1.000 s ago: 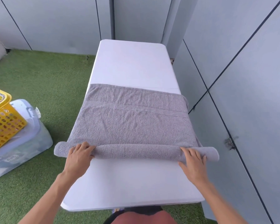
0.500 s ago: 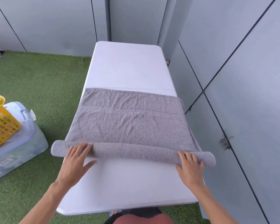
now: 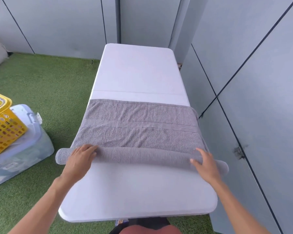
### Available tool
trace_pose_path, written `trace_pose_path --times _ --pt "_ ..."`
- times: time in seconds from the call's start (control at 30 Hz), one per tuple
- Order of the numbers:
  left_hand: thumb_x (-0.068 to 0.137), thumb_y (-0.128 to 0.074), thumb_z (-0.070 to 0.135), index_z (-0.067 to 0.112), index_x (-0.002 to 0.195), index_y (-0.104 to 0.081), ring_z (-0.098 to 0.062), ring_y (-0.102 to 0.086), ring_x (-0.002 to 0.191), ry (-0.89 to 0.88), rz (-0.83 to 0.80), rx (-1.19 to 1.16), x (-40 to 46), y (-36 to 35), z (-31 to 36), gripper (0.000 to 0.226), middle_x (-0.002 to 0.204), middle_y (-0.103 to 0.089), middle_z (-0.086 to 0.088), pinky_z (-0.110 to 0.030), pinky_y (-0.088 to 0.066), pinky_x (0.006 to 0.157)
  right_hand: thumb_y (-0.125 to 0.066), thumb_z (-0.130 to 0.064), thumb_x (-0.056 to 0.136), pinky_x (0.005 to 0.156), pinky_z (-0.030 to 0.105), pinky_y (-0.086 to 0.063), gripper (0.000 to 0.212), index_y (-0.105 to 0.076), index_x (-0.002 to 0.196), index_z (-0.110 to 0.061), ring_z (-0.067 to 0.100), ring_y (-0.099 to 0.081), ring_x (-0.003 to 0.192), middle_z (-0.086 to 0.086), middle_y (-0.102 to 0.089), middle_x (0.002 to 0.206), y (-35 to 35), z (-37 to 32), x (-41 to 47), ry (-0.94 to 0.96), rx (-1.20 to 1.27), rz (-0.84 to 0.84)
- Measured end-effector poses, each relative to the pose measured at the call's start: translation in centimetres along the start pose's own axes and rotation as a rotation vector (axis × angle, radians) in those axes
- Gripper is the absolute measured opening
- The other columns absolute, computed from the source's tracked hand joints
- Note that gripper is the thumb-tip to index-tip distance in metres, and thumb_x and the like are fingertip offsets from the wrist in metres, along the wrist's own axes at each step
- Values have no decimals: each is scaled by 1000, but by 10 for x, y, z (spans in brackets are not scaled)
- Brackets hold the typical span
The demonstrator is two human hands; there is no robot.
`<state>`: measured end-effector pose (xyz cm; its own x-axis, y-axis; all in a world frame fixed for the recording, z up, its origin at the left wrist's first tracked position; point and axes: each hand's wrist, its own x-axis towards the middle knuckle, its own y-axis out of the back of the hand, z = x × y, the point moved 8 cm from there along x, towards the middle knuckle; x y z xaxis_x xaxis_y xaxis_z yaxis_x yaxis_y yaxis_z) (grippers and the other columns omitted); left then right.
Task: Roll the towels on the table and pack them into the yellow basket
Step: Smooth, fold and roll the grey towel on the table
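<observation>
Since the earlier frames, the rolled part of the gray towel [image 3: 139,132] is lying farther from the person and is looking thicker, and less flat cloth is remaining beyond it. Both hands are also sitting farther forward on the roll.

At this moment the towel is lying across the white tabletop [image 3: 137,188], about in the middle of its length. Its near part is rolled into a long tube that is running from side to side. Both ends of the tube are sticking out past the long edges of the tabletop. The far part of the towel is lying flat, with stitched bands crossing it.

The left hand [image 3: 79,160] is resting on top of the roll near its left end, palm down, fingers stretched out and a little spread, not closing around the cloth. The right hand [image 3: 205,163] is pressing on the roll near its right end in the same way, palm down with the fingers extended and apart.

On the left, the yellow basket [image 3: 4,127] is standing on the lid of a clear plastic storage box [image 3: 22,152], well apart from the tabletop. The box is standing on the green artificial grass [image 3: 46,85]. Gray wall panels [image 3: 252,81] are running along the right side and behind the tabletop.
</observation>
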<state>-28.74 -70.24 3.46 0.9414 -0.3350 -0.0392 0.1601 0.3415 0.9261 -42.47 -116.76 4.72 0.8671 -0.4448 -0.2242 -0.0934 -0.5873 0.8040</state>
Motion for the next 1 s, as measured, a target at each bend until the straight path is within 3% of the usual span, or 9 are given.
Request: trace_pose_path --times 0.1,0.2,0.33,0.43,0.53,0.63,0.73,0.87,1.0 --pt "92 -44 42 16 137 -51 -31 -45 131 -117 78 123 -21 -11 16 52 135 -53 -4 -47 -25 111 -50 -46 91 112 45 -19 52 -50 135 -20 27 -32 138 7 -45 142 -11 -9 -10 127 -261 93" --pt "79 -73 35 14 141 -43 -29 -45 131 -162 13 172 -24 -24 20 72 136 -53 -4 -44 -23 111 -53 -52 89 113 45 3 67 -34 147 -24 24 -14 146 -1 -28 155 -40 -1 -27 176 -546 2" --pt "62 -84 7 15 120 -61 -25 -61 100 -117 20 187 -12 -17 19 62 106 -64 2 -34 -32 96 -72 -26 79 107 56 -26 59 -46 132 -20 31 -45 129 4 -57 128 -42 -4 -21 192 -540 21" --pt "85 -66 16 24 130 -54 -21 -54 119 -100 -215 190 -6 -12 19 48 123 -60 5 -29 -30 101 -61 -34 89 105 39 -30 47 -47 133 -23 20 -47 124 -3 -56 125 -36 2 -12 171 -475 -177" --pt "91 -57 15 25 138 -47 -18 -47 127 -62 -546 64 -2 -18 15 49 136 -53 3 -26 -32 104 -71 -29 83 80 16 -44 39 -58 119 -23 8 -59 97 -4 -62 111 -30 7 -11 9 -129 -483" --pt "92 -50 5 22 137 -51 -24 -52 121 -62 -284 -85 7 -7 15 47 135 -54 0 -37 -34 107 -78 -18 77 85 21 -46 43 -61 116 -19 11 -57 104 -5 -61 114 -21 2 -4 -18 73 -386" --pt "92 -52 28 21 134 -54 -28 -52 124 -90 -2 -38 -7 -4 12 43 133 -56 2 -47 -38 106 -68 -33 85 104 39 -32 48 -53 130 -25 20 -47 126 -3 -54 131 -7 -4 -9 117 -178 6" --pt "79 -73 38 21 146 -37 -23 -38 137 -199 -55 122 -21 -22 13 79 145 -44 2 -38 -18 114 -57 -49 89 114 52 -7 71 -26 149 -28 19 -13 145 -8 -26 153 -34 -12 -29 177 -510 -48" --pt "62 -85 12 20 126 -56 -23 -57 107 -145 2 163 -6 -16 14 71 113 -60 4 -34 -35 97 -58 -38 90 112 55 -15 58 -35 143 -28 18 -27 136 -7 -40 139 -32 -20 -18 121 -510 -30"
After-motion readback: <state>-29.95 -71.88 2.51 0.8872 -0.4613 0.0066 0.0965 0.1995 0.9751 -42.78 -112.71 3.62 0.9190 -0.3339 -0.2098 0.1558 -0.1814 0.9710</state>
